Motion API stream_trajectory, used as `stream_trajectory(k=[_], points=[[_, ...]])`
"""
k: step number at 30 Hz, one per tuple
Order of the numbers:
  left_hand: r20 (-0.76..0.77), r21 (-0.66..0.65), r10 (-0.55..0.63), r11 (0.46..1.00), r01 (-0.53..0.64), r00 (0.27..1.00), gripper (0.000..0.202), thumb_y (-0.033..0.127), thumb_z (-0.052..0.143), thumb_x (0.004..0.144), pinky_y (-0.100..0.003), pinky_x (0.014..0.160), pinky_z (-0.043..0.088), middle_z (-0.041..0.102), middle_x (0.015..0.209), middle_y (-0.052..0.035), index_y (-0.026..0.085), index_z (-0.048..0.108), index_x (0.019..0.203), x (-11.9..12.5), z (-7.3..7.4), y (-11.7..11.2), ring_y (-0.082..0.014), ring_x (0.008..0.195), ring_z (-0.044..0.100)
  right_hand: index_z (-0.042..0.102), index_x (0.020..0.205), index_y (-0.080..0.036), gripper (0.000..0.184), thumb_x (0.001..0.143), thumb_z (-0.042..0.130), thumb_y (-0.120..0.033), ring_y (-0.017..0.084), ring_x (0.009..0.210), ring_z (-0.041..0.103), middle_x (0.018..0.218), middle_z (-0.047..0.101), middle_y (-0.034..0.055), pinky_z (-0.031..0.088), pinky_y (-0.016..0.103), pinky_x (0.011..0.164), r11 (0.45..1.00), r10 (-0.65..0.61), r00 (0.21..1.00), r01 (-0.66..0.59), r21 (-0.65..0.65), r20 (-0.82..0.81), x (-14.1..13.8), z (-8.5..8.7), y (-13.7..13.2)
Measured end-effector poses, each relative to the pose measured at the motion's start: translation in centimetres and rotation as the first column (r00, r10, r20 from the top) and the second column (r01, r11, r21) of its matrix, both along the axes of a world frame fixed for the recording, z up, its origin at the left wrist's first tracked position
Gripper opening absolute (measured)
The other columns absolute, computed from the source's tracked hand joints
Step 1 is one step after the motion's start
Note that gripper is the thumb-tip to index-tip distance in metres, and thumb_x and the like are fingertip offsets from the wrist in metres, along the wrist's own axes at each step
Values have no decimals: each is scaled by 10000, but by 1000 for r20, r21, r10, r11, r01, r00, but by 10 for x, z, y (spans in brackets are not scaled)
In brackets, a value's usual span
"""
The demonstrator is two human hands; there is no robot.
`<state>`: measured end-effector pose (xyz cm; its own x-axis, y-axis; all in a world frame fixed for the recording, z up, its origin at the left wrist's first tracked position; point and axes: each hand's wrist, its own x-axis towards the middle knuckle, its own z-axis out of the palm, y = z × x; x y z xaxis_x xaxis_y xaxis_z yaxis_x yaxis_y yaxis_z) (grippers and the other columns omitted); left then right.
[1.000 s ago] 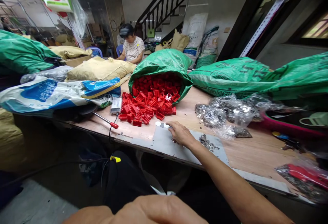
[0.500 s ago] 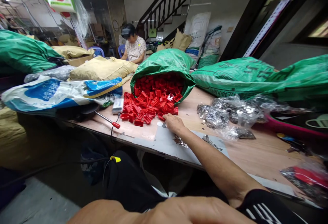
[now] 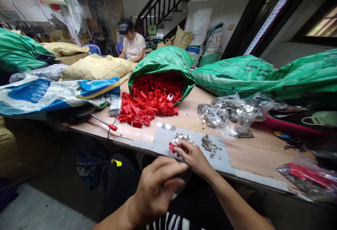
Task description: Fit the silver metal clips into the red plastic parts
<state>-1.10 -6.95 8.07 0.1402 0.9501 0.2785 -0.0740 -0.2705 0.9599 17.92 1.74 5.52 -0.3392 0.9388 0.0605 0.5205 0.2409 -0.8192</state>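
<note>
My right hand [image 3: 193, 157] pinches a small red plastic housing [image 3: 172, 147] between thumb and fingertips, just above the front edge of the grey mat [image 3: 163, 139]. Close to it on the left, my left hand [image 3: 160, 184] is in front of the table edge, slightly blurred. Its forefinger is stretched out and its thumb stands apart, with nothing visible between them. Beyond the right hand lies a heap of shiny metal pieces [image 3: 183, 138], with a darker heap of metal parts [image 3: 210, 145] to its right. Red plastic housings [image 3: 147, 105] spill from a green sack [image 3: 165, 58].
White and grey discs [image 3: 159, 125] lie at the mat's back edge. Plastic bags of metal parts [image 3: 226, 112] are on the right, near a pink-rimmed tray [image 3: 286, 124]. A red-tipped lever [image 3: 112, 127] juts out at left. A person [image 3: 133, 44] sits beyond the table.
My right hand has drawn back from the red pile with one housing. My left hand has moved forward, away from the camera, and is now beside the right one.
</note>
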Motion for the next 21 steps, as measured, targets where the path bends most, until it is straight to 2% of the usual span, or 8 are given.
stream_trajectory(k=[2,4,7,10,14,16,19,21], points=[[-251,186,125,979,-79,960,434,202,646,787,-432,927,487,632,1115,-103,281,613,1213,5,-26,16,-261,1025,588,573,746,-183,324,887,512,-468,121,598,505,643,574,-21,388,231,576,991,7,989,-26,-130,-147,4,-6,-22],[-410,272,193,959,-83,891,554,195,695,741,-453,941,478,603,1154,-112,273,559,1272,10,-51,23,-280,1062,560,558,734,-175,341,876,526,-483,113,583,487,631,555,-25,388,228,572,973,-24,968,-34,-228,-249,4,-12,-39],[-483,333,195,943,-27,853,469,147,627,780,-421,900,503,629,1098,-105,256,575,1233,17,-74,22,-256,1011,579,555,732,-164,343,868,546,-478,109,601,479,643,550,-20,392,230,591,959,-45,943,-52,-280,-329,0,-21,-54],[-464,325,155,946,5,872,413,97,558,807,-384,889,508,659,1066,-91,241,592,1193,21,-81,17,-230,986,600,570,734,-155,344,868,550,-472,98,574,446,625,523,-25,369,222,559,955,-55,939,-50,-292,-341,-2,-26,-62],[-335,110,57,994,-21,940,378,94,591,785,-355,904,496,677,1068,-63,238,619,1134,21,-79,14,-212,991,618,632,896,-165,326,896,502,-463,104,585,488,699,576,-10,393,223,557,952,2,957,-91,-293,-291,10,-26,-59],[-190,-108,-8,994,-13,982,338,158,642,779,-340,882,504,679,1070,-59,232,625,1108,22,-78,13,-208,968,629,636,976,-185,296,898,501,-436,136,671,553,776,625,11,439,249,633,981,-46,986,14,-195,-163,22,-27,-52],[128,-381,-47,920,93,991,327,228,680,773,-327,861,513,669,1100,-71,216,610,1092,24,-78,10,-204,966,629,629,996,-205,215,879,521,-349,196,832,607,918,665,52,465,321,775,968,-242,967,235,89,81,42,-31,-36],[296,-464,-23,870,164,955,340,235,699,761,-322,826,525,655,1125,-83,206,598,1085,26,-77,8,-200,947,631,621,983,-207,181,868,506,-286,211,875,618,973,666,66,471,341,800,937,-313,933,274,216,175,53,-34,-25]])
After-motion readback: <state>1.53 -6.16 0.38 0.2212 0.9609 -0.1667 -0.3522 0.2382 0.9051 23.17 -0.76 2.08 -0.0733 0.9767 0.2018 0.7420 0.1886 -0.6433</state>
